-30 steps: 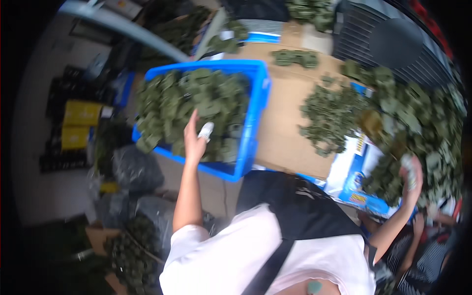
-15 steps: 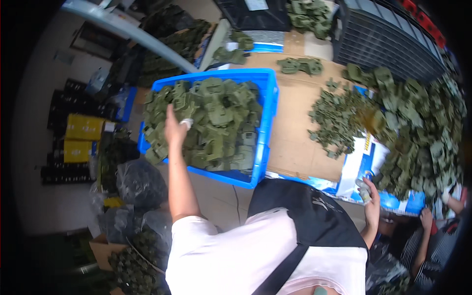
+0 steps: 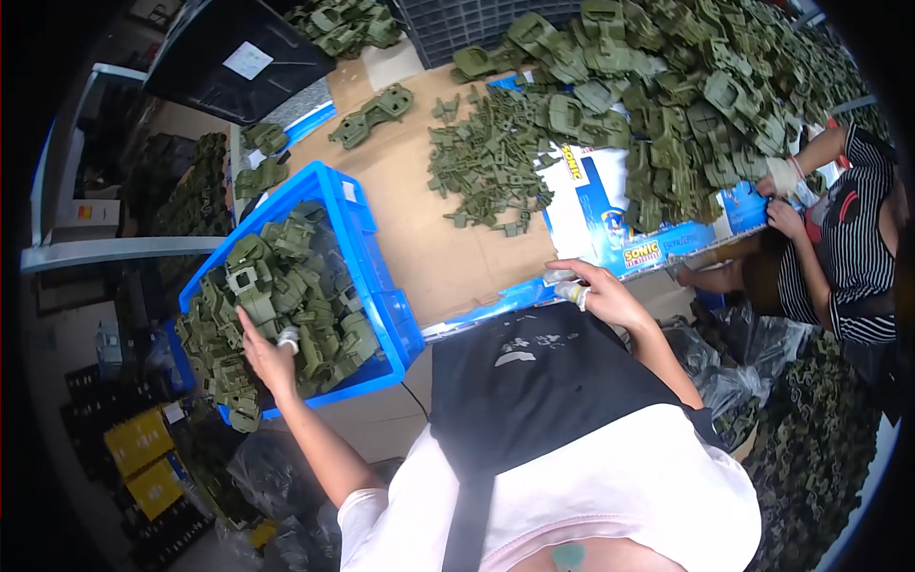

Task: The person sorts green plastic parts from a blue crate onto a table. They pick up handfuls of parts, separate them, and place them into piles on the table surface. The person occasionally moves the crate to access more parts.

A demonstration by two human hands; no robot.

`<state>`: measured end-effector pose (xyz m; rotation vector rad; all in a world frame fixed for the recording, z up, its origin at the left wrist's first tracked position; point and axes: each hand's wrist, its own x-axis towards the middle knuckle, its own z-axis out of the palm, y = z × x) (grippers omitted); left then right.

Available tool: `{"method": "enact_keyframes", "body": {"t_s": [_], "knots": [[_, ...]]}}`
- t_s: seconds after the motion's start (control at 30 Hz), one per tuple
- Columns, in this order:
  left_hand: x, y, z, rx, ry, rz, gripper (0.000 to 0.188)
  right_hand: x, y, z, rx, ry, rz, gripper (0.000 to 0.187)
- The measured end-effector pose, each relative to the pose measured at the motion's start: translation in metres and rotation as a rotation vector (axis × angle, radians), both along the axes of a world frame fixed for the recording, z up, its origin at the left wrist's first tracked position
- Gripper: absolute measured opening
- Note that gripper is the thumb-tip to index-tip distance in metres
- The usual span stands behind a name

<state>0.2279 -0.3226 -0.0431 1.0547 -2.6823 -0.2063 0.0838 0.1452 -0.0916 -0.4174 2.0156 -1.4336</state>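
Observation:
A blue plastic crate point(image 3: 389, 303) on the left is heaped with olive-green molded plastic parts point(image 3: 310, 315). My left hand point(image 3: 270, 360) lies on the heap at its near left side, fingers stretched and apart, touching the parts without gripping any. A white wrap covers one of its fingertips. At the table's front edge, my right hand point(image 3: 610, 297) hovers with fingers extended to the left, white wraps on some fingertips, and no part visible in it. Beyond it, small green parts point(image 3: 491, 167) lie in a loose pile on the brown cardboard point(image 3: 400, 205).
Larger green parts point(image 3: 667, 105) are piled across the table's right side. A longer green part point(image 3: 372, 116) rests near the back. Black crates point(image 3: 250, 59) stand behind. At the right, a co-worker in a striped top point(image 3: 863, 248) reaches toward the pile.
The view has swung to the right, bringing more of the co-worker into it. My left hand remains on the crate's parts; my right hand is still by the table's front edge, its fingers now showing more.

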Motion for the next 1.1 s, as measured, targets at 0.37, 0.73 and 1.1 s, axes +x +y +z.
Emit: {"method": "enact_keyframes", "body": {"t_s": [0.37, 0.73, 1.1], "knots": [[-0.029, 0.062, 0.037, 0.912, 1.006, -0.054, 0.065, -0.014, -0.006, 0.0, -0.107, -0.059, -0.05, 0.034], [-0.091, 0.21, -0.059, 1.88, 0.481, -0.304, 0.054, -0.011, -0.097, -0.025, -0.798, -0.692, -0.142, 0.077], [-0.057, 0.208, -0.067, 1.221, 0.299, -0.491, 0.1, 0.002, -0.098, -0.026, -0.369, -0.021, 0.17, 0.083]]}}
